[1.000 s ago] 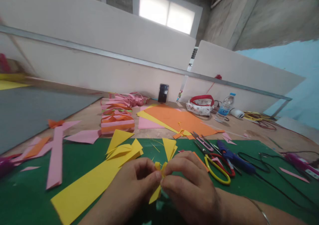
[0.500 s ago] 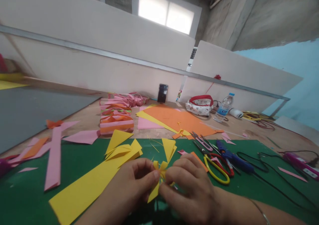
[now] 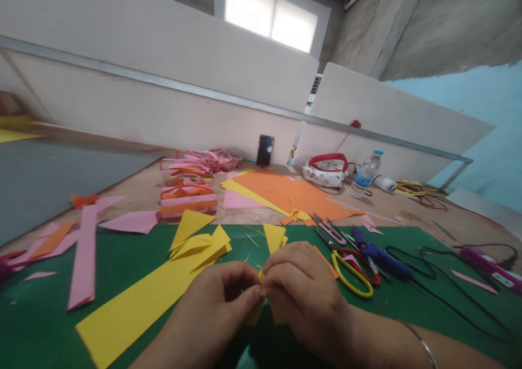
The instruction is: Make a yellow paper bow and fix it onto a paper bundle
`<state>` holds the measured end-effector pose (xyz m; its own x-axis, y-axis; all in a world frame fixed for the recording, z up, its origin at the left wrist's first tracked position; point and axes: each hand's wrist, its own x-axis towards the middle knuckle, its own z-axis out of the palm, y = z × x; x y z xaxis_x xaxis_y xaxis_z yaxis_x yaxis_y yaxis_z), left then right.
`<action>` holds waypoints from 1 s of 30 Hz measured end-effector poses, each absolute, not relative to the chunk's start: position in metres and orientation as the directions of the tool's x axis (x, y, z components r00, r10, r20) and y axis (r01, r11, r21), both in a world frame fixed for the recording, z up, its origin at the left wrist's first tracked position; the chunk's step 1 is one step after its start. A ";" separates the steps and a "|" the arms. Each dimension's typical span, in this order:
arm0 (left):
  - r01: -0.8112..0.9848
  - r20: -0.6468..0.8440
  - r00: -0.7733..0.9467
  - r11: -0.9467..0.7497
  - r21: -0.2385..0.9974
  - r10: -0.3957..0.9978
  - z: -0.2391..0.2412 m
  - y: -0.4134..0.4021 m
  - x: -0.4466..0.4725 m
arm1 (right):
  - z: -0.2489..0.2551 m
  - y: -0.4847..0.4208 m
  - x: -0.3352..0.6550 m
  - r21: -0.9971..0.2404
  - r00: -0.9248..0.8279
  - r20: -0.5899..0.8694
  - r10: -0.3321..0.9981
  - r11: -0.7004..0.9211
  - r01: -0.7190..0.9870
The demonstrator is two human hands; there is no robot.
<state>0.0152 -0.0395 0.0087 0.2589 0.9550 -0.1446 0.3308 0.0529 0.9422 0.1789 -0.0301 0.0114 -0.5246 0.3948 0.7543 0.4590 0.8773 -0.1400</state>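
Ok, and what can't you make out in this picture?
Head view, yellow paper piece: its full shape, covered by the left hand and right hand.
Head view, purple object: what it is; blurred, cut off by the left edge.
Head view, bottle: label wording, too small.

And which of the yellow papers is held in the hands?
The small yellow piece, pinched between the left hand and right hand, mostly hidden; the long yellow strip and yellow cuttings nearby lie on the green mat.
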 end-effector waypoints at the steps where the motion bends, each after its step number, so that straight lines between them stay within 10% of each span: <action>1: 0.332 -0.149 0.263 0.055 0.942 0.953 0.008 -0.039 0.016 | 0.011 -0.030 0.179 -0.163 -0.517 0.748 0.415 0.871 0.464; 30: 0.227 -0.232 0.334 0.161 0.961 0.913 0.003 -0.041 0.017 | 0.009 -0.035 0.184 -0.466 -0.479 0.550 0.684 0.728 0.503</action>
<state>0.0166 -0.0412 0.0031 0.3344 0.9134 -0.2321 0.2267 0.1611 0.9605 0.1837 -0.0345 0.0094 -0.4788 0.6839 0.5505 0.5033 0.7276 -0.4662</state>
